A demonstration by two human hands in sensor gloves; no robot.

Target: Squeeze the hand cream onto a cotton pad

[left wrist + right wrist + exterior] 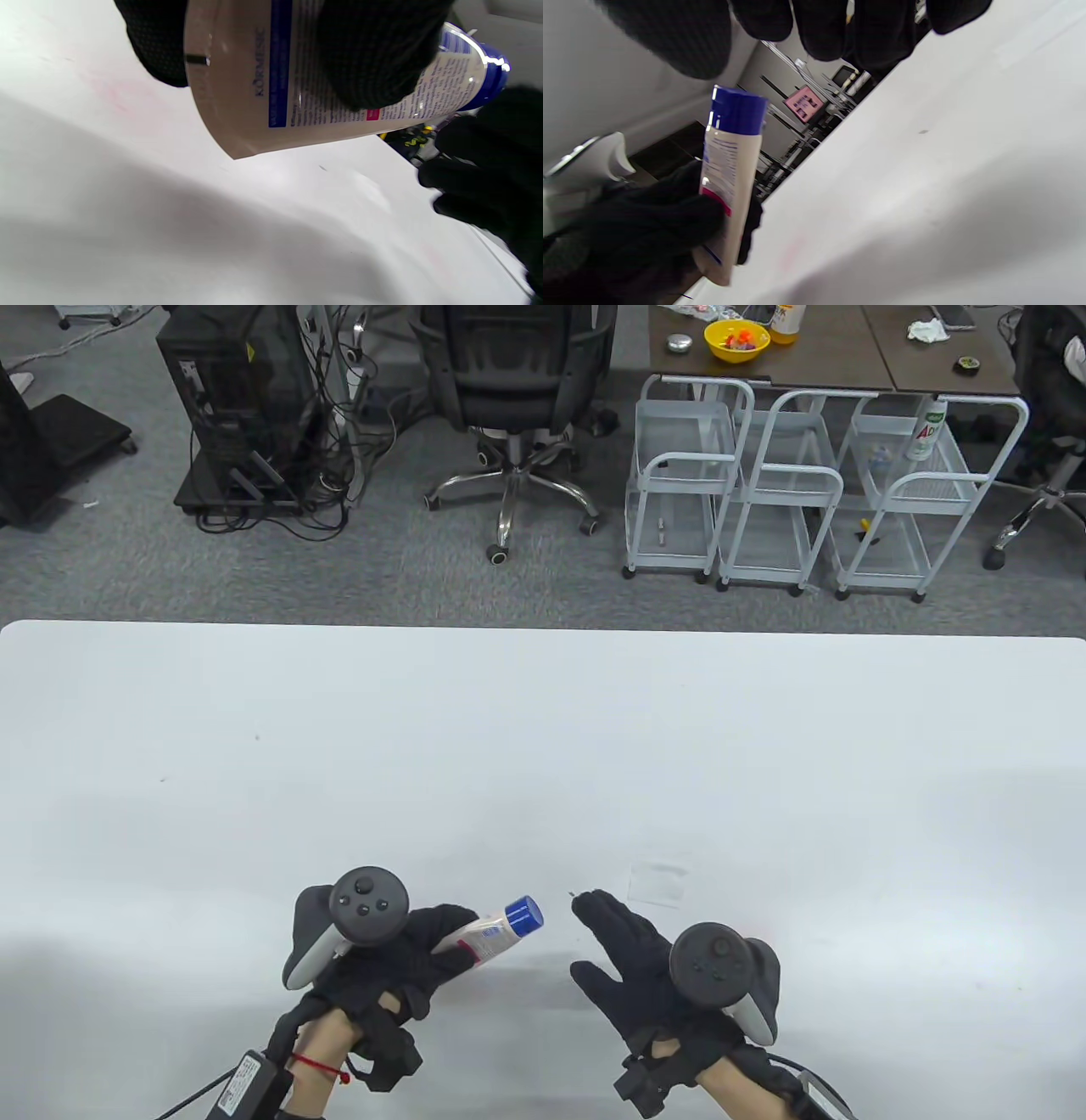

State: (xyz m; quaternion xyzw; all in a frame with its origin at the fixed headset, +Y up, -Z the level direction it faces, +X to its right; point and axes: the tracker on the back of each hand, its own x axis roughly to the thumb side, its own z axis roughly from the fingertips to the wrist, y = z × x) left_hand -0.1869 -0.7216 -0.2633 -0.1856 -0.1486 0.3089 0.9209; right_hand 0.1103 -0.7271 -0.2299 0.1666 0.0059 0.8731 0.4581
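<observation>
My left hand (416,954) grips a white hand cream tube (496,931) with a blue cap (524,914) on it, held just above the table with the cap pointing right and away. The tube also fills the left wrist view (263,80) and shows in the right wrist view (729,169). My right hand (632,954) is open and empty, fingers spread, a short way right of the cap. A thin white square cotton pad (657,884) lies flat on the table beyond the right hand's fingertips.
The white table (543,746) spreads wide beyond the hands. Past its far edge stand an office chair (513,398), a computer tower (242,407) and white wire carts (797,492) on the grey floor.
</observation>
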